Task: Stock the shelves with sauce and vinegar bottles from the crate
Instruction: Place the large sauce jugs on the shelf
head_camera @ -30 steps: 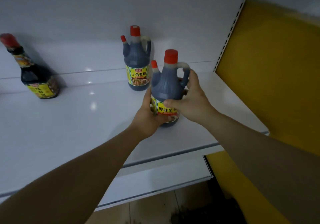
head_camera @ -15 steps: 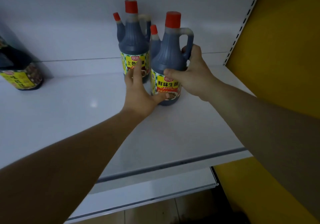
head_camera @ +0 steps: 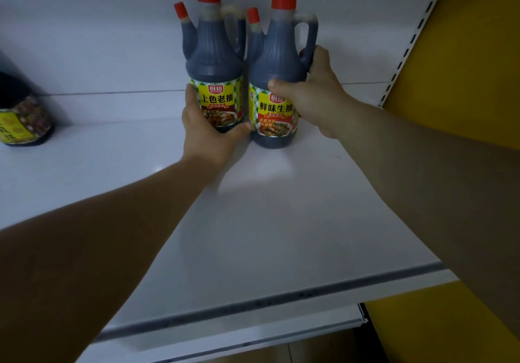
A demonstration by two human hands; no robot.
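Observation:
Two dark soy sauce jugs with red caps and yellow labels stand side by side, upright, near the back of the white shelf (head_camera: 281, 222). My left hand (head_camera: 208, 134) grips the base of the left jug (head_camera: 214, 61), fingers on its left side and thumb under its label. My right hand (head_camera: 312, 95) holds the right jug (head_camera: 278, 64), thumb across the front above the label and fingers behind by the handle. The two jugs touch or nearly touch.
A third dark bottle with a yellow label (head_camera: 19, 120) stands at the far left of the shelf, cut off by the frame edge. A perforated upright (head_camera: 405, 50) and a yellow panel (head_camera: 464, 53) bound the shelf on the right. A lower shelf edge (head_camera: 225, 343) shows below.
The right jug has been pushed back until it stands level with the left jug. My left hand left the right jug and took hold of the left jug's base.

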